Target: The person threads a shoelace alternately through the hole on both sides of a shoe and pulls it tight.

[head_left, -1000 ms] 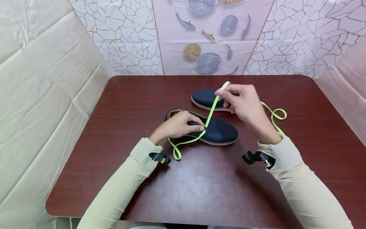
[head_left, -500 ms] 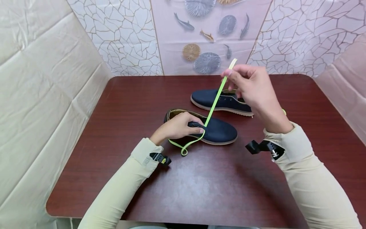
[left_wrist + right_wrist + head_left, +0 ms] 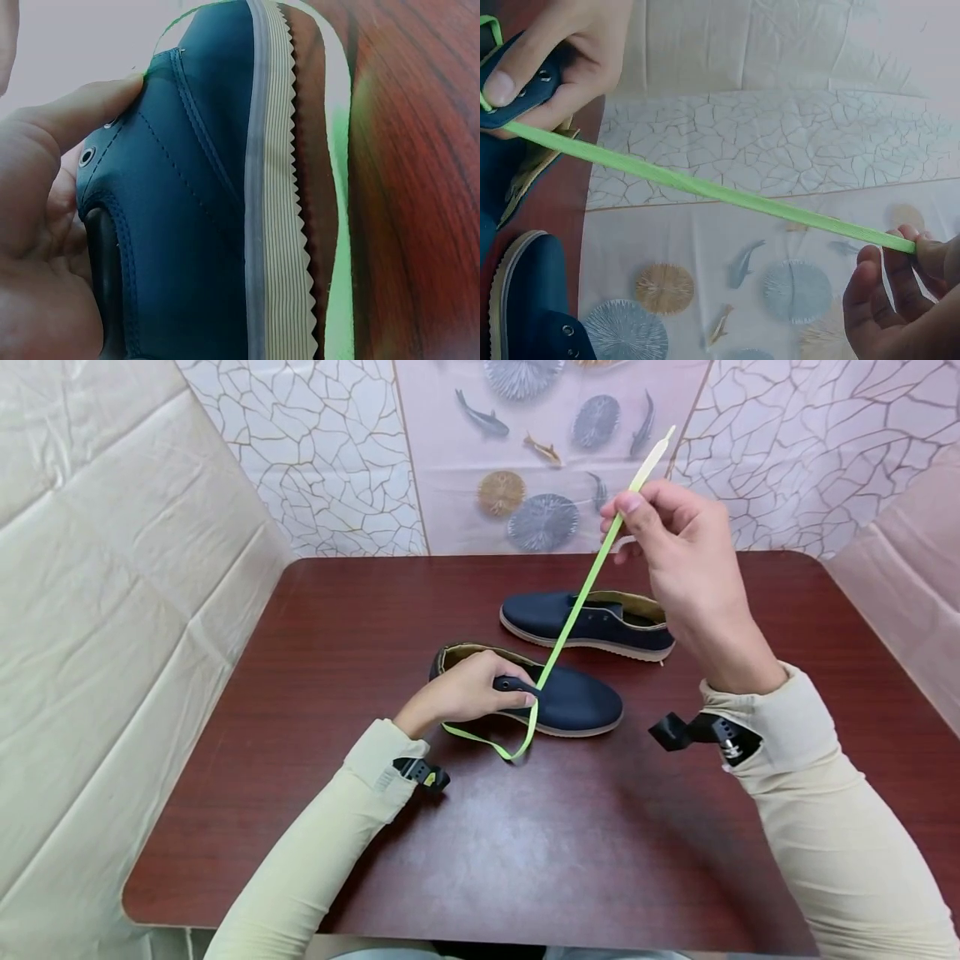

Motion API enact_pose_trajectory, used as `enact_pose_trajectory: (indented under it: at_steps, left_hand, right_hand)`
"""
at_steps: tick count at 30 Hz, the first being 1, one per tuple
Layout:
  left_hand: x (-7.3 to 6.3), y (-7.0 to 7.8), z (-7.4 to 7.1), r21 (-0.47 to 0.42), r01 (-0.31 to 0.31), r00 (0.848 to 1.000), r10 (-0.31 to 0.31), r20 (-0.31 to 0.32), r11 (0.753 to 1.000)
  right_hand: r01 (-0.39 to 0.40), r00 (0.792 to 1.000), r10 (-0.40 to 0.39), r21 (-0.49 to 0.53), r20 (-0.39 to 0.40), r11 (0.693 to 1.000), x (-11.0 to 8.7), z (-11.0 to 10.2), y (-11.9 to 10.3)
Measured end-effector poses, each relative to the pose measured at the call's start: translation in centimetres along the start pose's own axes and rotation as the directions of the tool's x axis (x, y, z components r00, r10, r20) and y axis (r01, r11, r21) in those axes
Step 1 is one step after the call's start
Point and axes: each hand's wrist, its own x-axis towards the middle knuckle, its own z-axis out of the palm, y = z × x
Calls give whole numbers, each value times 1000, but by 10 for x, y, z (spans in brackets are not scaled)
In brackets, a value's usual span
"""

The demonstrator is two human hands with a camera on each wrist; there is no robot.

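Observation:
A navy shoe (image 3: 581, 702) with a pale sole lies on the table, toe to the right. My left hand (image 3: 468, 689) pinches its eyelet flap (image 3: 536, 86) between thumb and fingers. A neon green shoelace (image 3: 577, 602) runs through an eyelet at the flap's end. High above the shoes, my right hand (image 3: 693, 560) pinches the lace close to its pale tip, and the stretch between both hands is taut. The lace's other part hangs slack in front of the shoe; in the left wrist view that green lace (image 3: 339, 187) passes along the sole.
The second navy shoe (image 3: 540, 614) stands behind the first, toe left, partly covered by my right hand. Both rest on a reddish-brown table (image 3: 360, 610). A patterned cloth wall (image 3: 337, 460) rises at the table's back edge, with pale fabric (image 3: 135, 610) along the left.
My right hand has risen up and to the right, drawing more lace through the eyelet. The slack loop in front of the shoe has shrunk and straightened. My left hand stays in place.

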Motion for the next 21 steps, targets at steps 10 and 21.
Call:
enact_pose_trajectory:
  at_steps: [10,21]
  left_hand:
    - [1,2,1,9,-16,1000,16,-10,1000]
    - [0,1,-1,23,-43,999,43,-15,999]
  right_hand:
    - [-20,999,30,244,-37,970,-7,9,-3]
    - [-93,995,100,172,-29,981,-26,9,-11]
